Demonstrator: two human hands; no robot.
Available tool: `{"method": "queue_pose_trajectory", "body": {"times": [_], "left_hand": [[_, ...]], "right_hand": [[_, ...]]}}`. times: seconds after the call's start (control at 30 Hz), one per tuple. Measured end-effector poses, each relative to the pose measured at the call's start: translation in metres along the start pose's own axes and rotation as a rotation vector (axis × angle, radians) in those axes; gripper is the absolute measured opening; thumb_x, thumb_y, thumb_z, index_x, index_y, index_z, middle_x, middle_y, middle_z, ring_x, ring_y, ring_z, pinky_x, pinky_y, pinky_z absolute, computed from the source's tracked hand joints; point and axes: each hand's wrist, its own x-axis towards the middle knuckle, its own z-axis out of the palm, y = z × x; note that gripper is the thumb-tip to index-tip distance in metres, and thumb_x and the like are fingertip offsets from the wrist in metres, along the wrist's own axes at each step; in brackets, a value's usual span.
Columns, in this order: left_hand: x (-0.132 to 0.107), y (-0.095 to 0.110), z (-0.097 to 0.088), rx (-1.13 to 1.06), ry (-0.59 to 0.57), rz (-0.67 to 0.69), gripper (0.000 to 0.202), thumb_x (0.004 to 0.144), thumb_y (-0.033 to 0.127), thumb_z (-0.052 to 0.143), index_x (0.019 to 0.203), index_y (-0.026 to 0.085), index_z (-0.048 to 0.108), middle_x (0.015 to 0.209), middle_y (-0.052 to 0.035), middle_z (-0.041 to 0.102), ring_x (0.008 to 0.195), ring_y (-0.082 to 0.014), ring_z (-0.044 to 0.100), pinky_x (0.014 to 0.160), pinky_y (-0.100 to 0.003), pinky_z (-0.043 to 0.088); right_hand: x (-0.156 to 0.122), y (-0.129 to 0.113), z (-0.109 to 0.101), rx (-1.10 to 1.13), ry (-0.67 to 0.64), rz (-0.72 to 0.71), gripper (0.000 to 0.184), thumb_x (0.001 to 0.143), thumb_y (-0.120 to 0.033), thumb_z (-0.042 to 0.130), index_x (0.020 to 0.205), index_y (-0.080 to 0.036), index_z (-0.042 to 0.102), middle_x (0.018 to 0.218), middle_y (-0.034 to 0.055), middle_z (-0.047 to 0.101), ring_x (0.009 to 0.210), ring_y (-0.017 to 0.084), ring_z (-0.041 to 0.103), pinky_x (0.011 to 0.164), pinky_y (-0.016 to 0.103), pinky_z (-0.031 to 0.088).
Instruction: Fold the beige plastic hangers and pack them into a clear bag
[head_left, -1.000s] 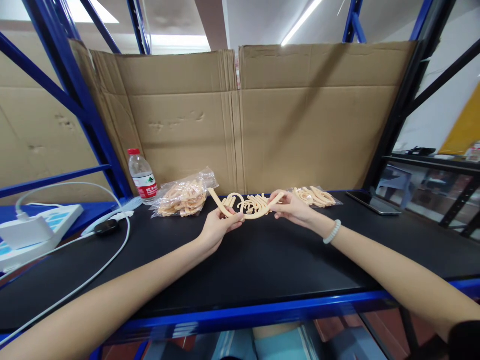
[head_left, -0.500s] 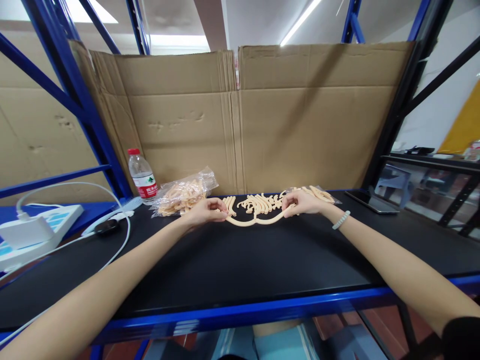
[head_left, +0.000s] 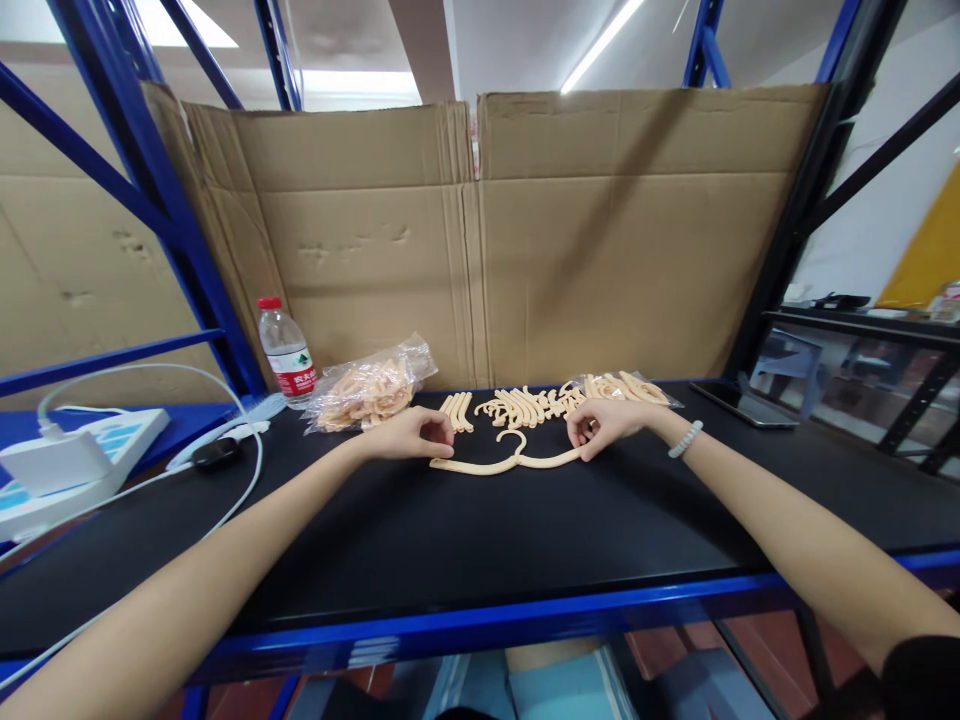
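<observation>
A beige clothes hanger [head_left: 480, 468] lies on the black tabletop in front of me, its hook pointing away from me. Just above its left end is my left hand [head_left: 411, 434], thumb and fingers apart with nothing between them. At the hanger's other end, the fingertips of my right hand [head_left: 606, 426] hold the tip, which they hide. Behind the hands lies a row of beige curved pieces [head_left: 456, 411], with a heap of small beige hangers or hanger parts [head_left: 523, 407] to its right.
A clear bag of beige pieces [head_left: 371, 390] and a water bottle [head_left: 285, 360] stand at the back left. Another bag of beige pieces [head_left: 626, 388] and a phone-like dark slab [head_left: 742, 404] lie at the right. A power strip [head_left: 112, 465] with white cables sits far left. Cardboard [head_left: 600, 240] walls the back.
The hanger has come down and nearer to me, and its hook now shows flat, pointing away. My left hand has let go of its end. The right hand stays at the other end.
</observation>
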Motion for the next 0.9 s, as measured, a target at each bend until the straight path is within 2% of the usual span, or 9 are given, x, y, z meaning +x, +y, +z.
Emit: {"method": "queue_pose_trajectory", "body": {"times": [0.1, 0.33, 0.43, 0.53, 0.7, 0.9], "left_hand": [[0.000, -0.003, -0.002, -0.042, 0.056, -0.024, 0.030, 0.069, 0.042, 0.066, 0.082, 0.015, 0.061, 0.074, -0.0023, 0.065, 0.068, -0.0161, 0.060, 0.060, -0.025, 0.045], [0.002, -0.013, -0.003, -0.076, 0.251, -0.076, 0.029, 0.073, 0.042, 0.060, 0.086, 0.017, 0.055, 0.076, -0.0032, 0.065, 0.066, -0.0151, 0.061, 0.057, -0.026, 0.047], [0.004, -0.018, -0.002, -0.067, 0.308, -0.061, 0.028, 0.073, 0.042, 0.059, 0.085, 0.017, 0.055, 0.074, -0.0033, 0.065, 0.066, -0.0156, 0.061, 0.058, -0.027, 0.048], [0.007, -0.021, 0.000, -0.020, 0.370, -0.026, 0.025, 0.073, 0.039, 0.060, 0.083, 0.017, 0.057, 0.074, -0.0030, 0.065, 0.069, -0.0162, 0.062, 0.066, -0.030, 0.050], [0.008, -0.025, 0.003, 0.071, 0.413, -0.003, 0.021, 0.073, 0.036, 0.059, 0.082, 0.017, 0.060, 0.079, -0.0035, 0.066, 0.077, -0.0187, 0.063, 0.072, -0.032, 0.050], [0.008, -0.032, 0.008, 0.115, 0.406, -0.003, 0.021, 0.074, 0.033, 0.055, 0.086, 0.017, 0.060, 0.087, -0.0066, 0.066, 0.084, -0.0212, 0.064, 0.069, -0.031, 0.051]], "right_hand": [[-0.001, 0.003, -0.003, -0.014, 0.052, -0.005, 0.028, 0.069, -0.041, 0.069, 0.078, -0.014, 0.066, 0.071, 0.0019, 0.062, 0.066, 0.013, 0.053, 0.060, 0.025, 0.039], [0.000, 0.005, -0.004, -0.038, 0.396, 0.049, 0.028, 0.076, -0.043, 0.058, 0.079, -0.016, 0.064, 0.073, 0.0035, 0.063, 0.062, 0.014, 0.054, 0.057, 0.025, 0.038], [0.002, 0.007, -0.004, -0.041, 0.494, 0.056, 0.023, 0.076, -0.038, 0.053, 0.074, -0.017, 0.062, 0.072, 0.0036, 0.063, 0.063, 0.015, 0.054, 0.057, 0.025, 0.038], [0.004, 0.011, -0.004, -0.046, 0.559, 0.091, 0.016, 0.073, -0.030, 0.048, 0.064, -0.018, 0.055, 0.062, -0.0004, 0.055, 0.057, 0.013, 0.047, 0.052, 0.024, 0.033], [0.006, 0.013, -0.003, -0.106, 0.728, 0.146, 0.020, 0.070, -0.028, 0.040, 0.053, -0.019, 0.034, 0.051, -0.0043, 0.033, 0.049, 0.010, 0.030, 0.047, 0.025, 0.021], [0.007, 0.005, 0.000, -0.134, 0.850, 0.176, 0.022, 0.069, -0.030, 0.039, 0.052, -0.020, 0.030, 0.050, -0.0038, 0.028, 0.049, 0.010, 0.028, 0.047, 0.026, 0.018]]}}
